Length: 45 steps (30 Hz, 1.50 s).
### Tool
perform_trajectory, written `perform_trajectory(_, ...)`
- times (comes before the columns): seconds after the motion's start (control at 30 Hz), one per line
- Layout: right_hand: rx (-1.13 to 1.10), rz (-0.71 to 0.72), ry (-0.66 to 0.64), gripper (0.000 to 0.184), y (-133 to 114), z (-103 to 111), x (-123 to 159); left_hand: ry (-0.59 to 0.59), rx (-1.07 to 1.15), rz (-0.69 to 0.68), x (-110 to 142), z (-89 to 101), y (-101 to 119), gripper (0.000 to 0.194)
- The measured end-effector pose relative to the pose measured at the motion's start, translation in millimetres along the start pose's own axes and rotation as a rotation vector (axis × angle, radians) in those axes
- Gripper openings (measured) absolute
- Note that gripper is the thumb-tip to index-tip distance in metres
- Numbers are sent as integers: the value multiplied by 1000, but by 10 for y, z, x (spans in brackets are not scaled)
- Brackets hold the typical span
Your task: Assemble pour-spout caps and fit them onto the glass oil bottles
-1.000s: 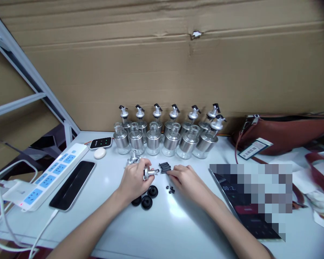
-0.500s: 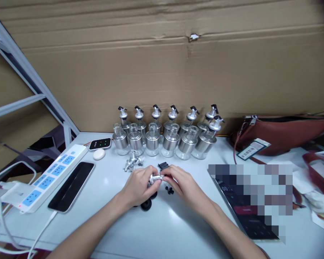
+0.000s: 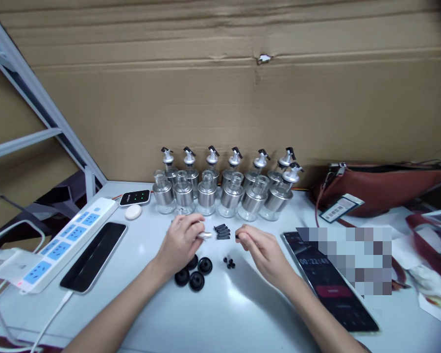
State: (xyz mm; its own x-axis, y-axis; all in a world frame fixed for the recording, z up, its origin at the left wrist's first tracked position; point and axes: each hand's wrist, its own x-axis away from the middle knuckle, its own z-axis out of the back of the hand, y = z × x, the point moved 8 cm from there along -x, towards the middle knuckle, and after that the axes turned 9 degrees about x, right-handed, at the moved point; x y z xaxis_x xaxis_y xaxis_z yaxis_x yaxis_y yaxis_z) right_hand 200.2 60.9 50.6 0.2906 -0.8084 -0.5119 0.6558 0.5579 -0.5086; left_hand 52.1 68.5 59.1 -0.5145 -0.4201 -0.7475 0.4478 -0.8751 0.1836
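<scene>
My left hand [image 3: 183, 241] is closed around a silver pourer spout [image 3: 205, 236], whose tip sticks out past the fingers. To its right, my right hand [image 3: 259, 247] pinches a small black part [image 3: 237, 237], mostly covered by the fingertips. Several black lever pieces [image 3: 222, 232] lie in a row between the hands. Small black plugs [image 3: 230, 264] are scattered nearer me, and several round black stoppers [image 3: 197, 281] lie below my left hand. The left hand hides the loose silver spouts.
Glass bottles with steel bands [image 3: 207, 196] stand in two rows; the back row and the front right one carry pourers. At left are a power strip [image 3: 69, 240] and a phone [image 3: 95, 257]. A tablet-like device [image 3: 327, 274] and a brown bag [image 3: 389, 189] are at right.
My hands have parted: the left moved back and left with the spout, the right drew away to the right with a small black part. The black stoppers show more fully.
</scene>
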Motion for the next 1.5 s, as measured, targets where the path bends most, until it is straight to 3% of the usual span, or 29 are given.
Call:
perform_trajectory(0.17, -27, -182, -290, 14, 242, -171, 4, 50, -87, 69, 40, 67, -124, 13)
perform_trajectory(0.27, 24, -202, -390, 17, 296, -284, 36, 54, -132, 95, 44, 62, -102, 13)
perform_trajectory(0.4, 54, -142, -378, 20, 275, -313, 44, 32, -131, 162, 45, 34, -160, 11)
perform_trajectory(0.67, 59, -159, -505, 24, 300, -451, 113, 25, -88, 207, 68, 18, -227, 10)
perform_trajectory(0.9, 46, -142, -548, 30, 312, -393, 140, -2, -38, 212, 79, -29, -244, 8)
perform_trajectory(1.17, -80, -121, -576, 48, 224, -521, 184, -13, -49, 193, 57, -29, -222, 7)
perform_trajectory(1.33, -67, -144, -541, 44, 251, -440, 144, -3, 0, 170, 58, -29, -197, 6)
perform_trajectory(1.5, -38, -85, -537, 57, 181, -503, 157, 9, 37, 126, 44, -27, -134, 4)
